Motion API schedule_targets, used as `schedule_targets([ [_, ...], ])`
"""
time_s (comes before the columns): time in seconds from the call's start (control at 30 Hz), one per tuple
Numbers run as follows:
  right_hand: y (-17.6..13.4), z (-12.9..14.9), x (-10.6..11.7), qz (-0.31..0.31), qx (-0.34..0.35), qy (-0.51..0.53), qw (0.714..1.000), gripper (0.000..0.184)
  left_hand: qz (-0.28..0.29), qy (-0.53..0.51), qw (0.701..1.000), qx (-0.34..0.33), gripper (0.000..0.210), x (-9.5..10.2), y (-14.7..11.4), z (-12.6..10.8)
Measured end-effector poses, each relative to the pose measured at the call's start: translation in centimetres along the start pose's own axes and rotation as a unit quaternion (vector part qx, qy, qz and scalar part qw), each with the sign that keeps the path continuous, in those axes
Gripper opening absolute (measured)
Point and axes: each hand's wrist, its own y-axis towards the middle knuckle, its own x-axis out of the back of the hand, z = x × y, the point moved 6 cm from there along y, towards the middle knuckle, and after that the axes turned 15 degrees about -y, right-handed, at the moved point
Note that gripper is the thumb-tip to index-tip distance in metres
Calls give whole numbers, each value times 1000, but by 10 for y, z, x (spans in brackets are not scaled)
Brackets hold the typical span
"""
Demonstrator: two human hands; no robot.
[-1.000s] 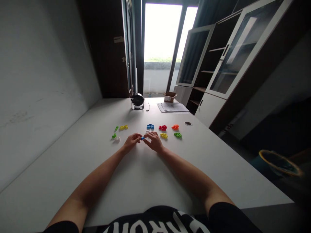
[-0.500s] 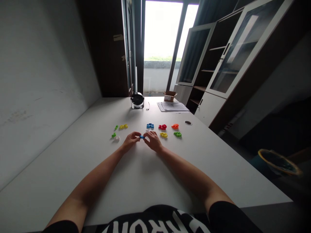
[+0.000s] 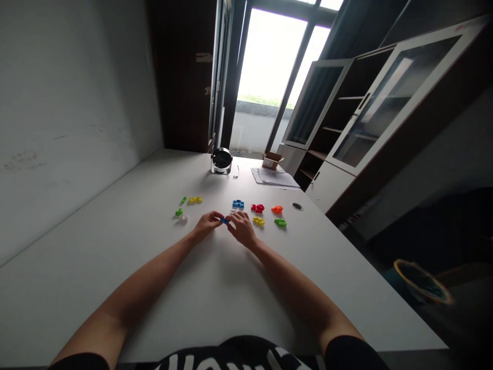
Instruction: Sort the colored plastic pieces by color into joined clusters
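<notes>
Between my two hands is a small blue plastic piece (image 3: pixel 224 220), pinched from both sides; its exact shape is too small to make out. My left hand (image 3: pixel 208 222) grips its left end with thumb and fingertips, and my right hand (image 3: pixel 241 227) closes on its right end. Just beyond the right hand lies a white piece (image 3: pixel 233 211), partly hidden by the fingers. Behind it sits a blue toy piece (image 3: pixel 238 204). Right of my right hand are a yellow piece (image 3: pixel 259 221) and a red piece (image 3: pixel 258 208).
Farther right lie an orange piece (image 3: pixel 277 209) and a green piece (image 3: pixel 280 223). On the left are yellow (image 3: pixel 195 200), green (image 3: pixel 178 211) and pale pink (image 3: pixel 184 218) pieces. A round black device (image 3: pixel 221 161), papers (image 3: pixel 275 178) and an open carton (image 3: pixel 272 160) stand at the back of the white table (image 3: pixel 223 298).
The camera view has tilted and shifted slightly. Both hands keep hold of the small blue piece, which appears turned a little; the other pieces stay where they lie.
</notes>
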Motion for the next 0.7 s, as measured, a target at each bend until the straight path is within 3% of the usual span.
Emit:
schedule_targets([
  [0.1, 10, -16, -2, 23, -4, -30, 999, 14, -64, 3, 998, -20, 34, 7, 2, -1],
  [0.2, 27, -55, 0, 32, -64, -63, 995, 15, -101, -7, 995, -7, 36, 11, 3, 0],
  [0.33, 54, -109, -11, 86, -118, -105, 984, 14, -67, -3, 998, 14, 32, 9, 6, 4],
  [0.43, 69, -134, -29, 149, -123, -118, 974, 14, -33, 23, 999, 11, 29, 7, 6, 6],
  [0.7, 84, -149, -62, 209, -103, -123, 965, 17, 25, 214, 976, 17, 24, -1, 5, 8],
])
